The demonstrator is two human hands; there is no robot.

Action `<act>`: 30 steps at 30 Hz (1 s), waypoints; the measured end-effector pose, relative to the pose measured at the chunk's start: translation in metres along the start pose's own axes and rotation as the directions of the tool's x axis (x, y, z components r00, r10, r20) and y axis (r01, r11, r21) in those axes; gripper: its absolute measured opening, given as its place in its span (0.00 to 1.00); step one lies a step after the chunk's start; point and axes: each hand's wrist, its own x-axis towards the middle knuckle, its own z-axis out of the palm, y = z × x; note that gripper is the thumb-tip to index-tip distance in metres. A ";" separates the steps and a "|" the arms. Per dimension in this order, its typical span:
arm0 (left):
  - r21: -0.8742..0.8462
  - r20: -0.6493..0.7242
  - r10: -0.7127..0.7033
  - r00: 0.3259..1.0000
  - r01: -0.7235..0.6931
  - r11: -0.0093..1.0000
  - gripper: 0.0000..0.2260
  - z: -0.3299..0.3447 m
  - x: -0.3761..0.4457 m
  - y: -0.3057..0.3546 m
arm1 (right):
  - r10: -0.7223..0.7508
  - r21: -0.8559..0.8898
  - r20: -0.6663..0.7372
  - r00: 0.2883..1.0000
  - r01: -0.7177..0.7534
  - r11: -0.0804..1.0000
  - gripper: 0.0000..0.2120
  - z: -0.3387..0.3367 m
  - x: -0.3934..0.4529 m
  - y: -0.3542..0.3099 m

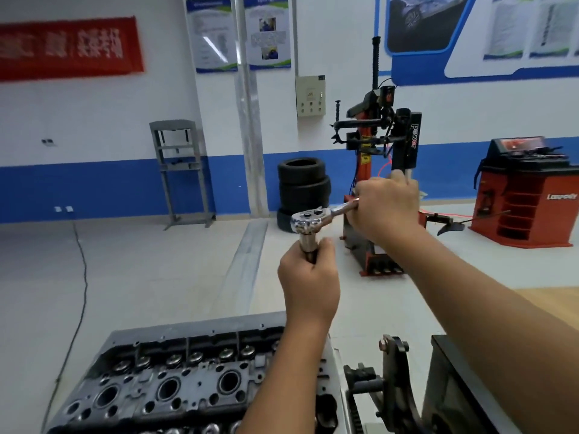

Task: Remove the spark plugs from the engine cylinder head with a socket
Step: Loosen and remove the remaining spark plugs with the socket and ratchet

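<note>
Well above the cylinder head (175, 380), both hands are clamped: left hand (308, 277) around the upright socket (306, 244), right hand (387, 211) on the ratchet (313, 219) handle, plug wells directly below the left.

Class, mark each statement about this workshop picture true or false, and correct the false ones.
1. The right hand grips the ratchet by its handle. True.
2. The left hand rests flat on the cylinder head. False: it grips the socket under the ratchet's head, raised above the cylinder head.
3. Stacked tyres stand by the far wall. True.
4. The socket is seated in a hole of the cylinder head. False: it is held up in the air.
5. A red banner hangs on the wall. True.
</note>
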 end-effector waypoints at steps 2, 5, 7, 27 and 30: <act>-0.030 0.012 0.007 1.000 -0.007 1.000 0.26 0.000 -0.001 -0.001 | 0.013 -0.080 0.012 1.000 -0.012 0.997 0.12 -0.036 -0.030 0.013; -0.056 0.028 -0.012 1.000 0.014 0.998 0.24 0.000 -0.002 0.000 | -0.138 -0.112 -0.037 0.990 0.133 0.985 0.15 -0.087 -0.088 0.008; -0.073 0.025 -0.015 1.000 0.016 0.997 0.24 0.000 -0.003 0.003 | -0.244 -0.120 -0.094 0.965 0.233 0.965 0.10 -0.109 -0.125 -0.006; -0.092 0.162 -0.071 0.984 0.087 0.992 0.19 -0.007 -0.009 0.009 | -0.577 0.195 0.064 0.814 0.557 0.808 0.20 -0.085 -0.068 -0.003; -0.079 0.189 -0.057 0.980 0.074 0.994 0.21 -0.004 -0.013 0.007 | -0.593 0.102 0.025 0.805 0.588 0.802 0.18 -0.090 -0.084 0.000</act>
